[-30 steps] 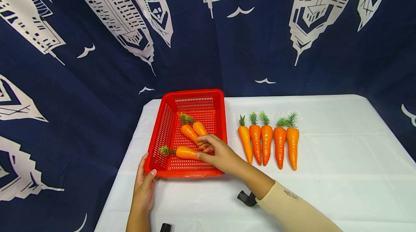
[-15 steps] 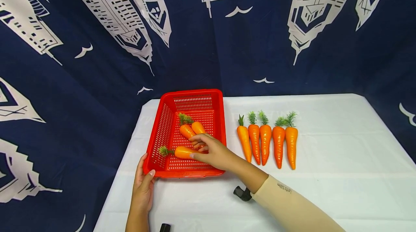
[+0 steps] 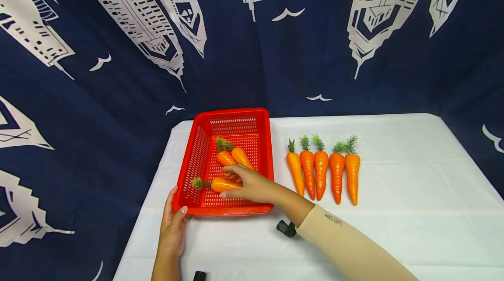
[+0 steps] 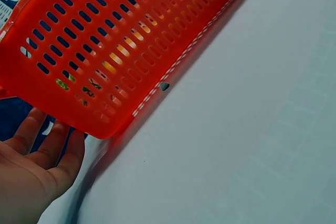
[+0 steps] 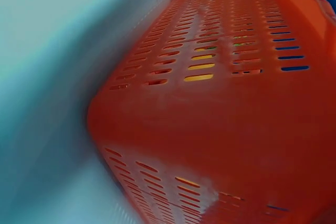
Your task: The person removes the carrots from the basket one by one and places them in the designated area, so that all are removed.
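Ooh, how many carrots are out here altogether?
8. Three carrots lie in the red basket, and five more carrots lie in a row beside it on the white table. The right hand could hide another.

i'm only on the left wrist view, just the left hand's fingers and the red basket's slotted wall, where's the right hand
Observer: The head view has the right hand reaching into the red basket, over the nearest carrot; whether it grips that carrot I can't tell.
Operator: ok what else is in there
Observer: Two more carrots show in there, beyond the first one.
Operator: and anything to the right of it
Observer: Yes, a row of five carrots lies on the white table, to the right of the basket.
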The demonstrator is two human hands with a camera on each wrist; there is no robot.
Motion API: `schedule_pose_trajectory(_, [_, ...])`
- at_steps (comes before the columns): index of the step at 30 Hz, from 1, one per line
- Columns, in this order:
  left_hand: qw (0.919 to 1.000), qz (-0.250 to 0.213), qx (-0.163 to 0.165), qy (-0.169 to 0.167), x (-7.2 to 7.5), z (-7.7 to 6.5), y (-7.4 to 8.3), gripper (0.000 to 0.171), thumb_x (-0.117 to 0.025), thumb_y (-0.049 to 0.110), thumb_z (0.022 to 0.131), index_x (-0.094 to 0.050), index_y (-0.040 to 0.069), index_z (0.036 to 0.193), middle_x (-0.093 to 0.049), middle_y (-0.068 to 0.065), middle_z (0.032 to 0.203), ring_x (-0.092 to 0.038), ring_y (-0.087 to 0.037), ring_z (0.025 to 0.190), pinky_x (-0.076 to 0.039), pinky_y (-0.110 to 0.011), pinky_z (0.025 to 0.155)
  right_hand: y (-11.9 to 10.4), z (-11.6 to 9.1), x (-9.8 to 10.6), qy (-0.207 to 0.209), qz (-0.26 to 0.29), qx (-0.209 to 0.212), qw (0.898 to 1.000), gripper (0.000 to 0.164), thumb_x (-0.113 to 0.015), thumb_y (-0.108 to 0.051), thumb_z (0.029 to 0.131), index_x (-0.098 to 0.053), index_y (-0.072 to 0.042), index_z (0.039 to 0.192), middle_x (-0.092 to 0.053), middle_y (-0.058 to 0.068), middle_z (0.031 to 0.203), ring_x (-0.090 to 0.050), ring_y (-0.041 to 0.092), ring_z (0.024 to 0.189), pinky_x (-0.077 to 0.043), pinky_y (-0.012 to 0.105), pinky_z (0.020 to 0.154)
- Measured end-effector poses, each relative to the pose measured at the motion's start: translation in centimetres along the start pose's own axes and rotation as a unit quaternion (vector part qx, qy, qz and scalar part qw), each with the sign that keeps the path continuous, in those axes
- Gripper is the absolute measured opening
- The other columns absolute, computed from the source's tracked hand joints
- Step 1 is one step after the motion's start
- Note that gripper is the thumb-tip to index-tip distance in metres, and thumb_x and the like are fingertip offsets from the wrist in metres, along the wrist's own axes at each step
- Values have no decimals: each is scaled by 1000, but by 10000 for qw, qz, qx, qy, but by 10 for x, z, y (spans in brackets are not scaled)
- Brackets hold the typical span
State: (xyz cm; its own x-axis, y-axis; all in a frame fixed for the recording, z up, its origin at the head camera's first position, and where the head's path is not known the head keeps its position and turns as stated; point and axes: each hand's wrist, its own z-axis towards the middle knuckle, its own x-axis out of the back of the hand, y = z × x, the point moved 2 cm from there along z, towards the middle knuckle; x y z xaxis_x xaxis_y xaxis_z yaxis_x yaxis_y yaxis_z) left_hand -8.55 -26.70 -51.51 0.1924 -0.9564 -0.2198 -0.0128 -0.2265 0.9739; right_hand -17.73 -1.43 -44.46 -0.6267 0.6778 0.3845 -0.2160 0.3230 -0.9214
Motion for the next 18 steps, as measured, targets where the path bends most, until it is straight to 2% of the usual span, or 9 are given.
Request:
schedule_pose_trajectory(6, [10000, 7, -31, -40, 1, 0, 0, 64, -45, 1, 102, -25, 21, 160, -26, 3, 162, -45, -13, 134, -48, -17, 103, 1, 6, -6, -294, -349, -363, 9983, 90, -79, -52, 82, -37, -21, 156, -48, 5, 152, -47, 20, 140, -42, 43, 115])
schedule_pose_trajectory(11, [10000, 12, -12, -41, 1, 0, 0, 64, -45, 2, 102, -24, 21, 160, -25, 2, 162, -44, -13, 135, -47, -16, 104, 1, 8, -9, -559, -399, -610, 9958, 97, -80, -58, 78, -33, -27, 158, -41, 0, 158, -40, 18, 145, -39, 47, 117])
schedule_pose_trajectory(18, [10000, 24, -7, -49, 1, 0, 0, 64, -45, 1, 102, -24, 21, 160, -25, 2, 162, -45, -12, 134, -47, -16, 104, 2, 12, -14, -781, -592, -825, 9918, 101, -81, -61, 75, -32, -30, 158, -34, -1, 163, -31, 23, 151, -36, 54, 118])
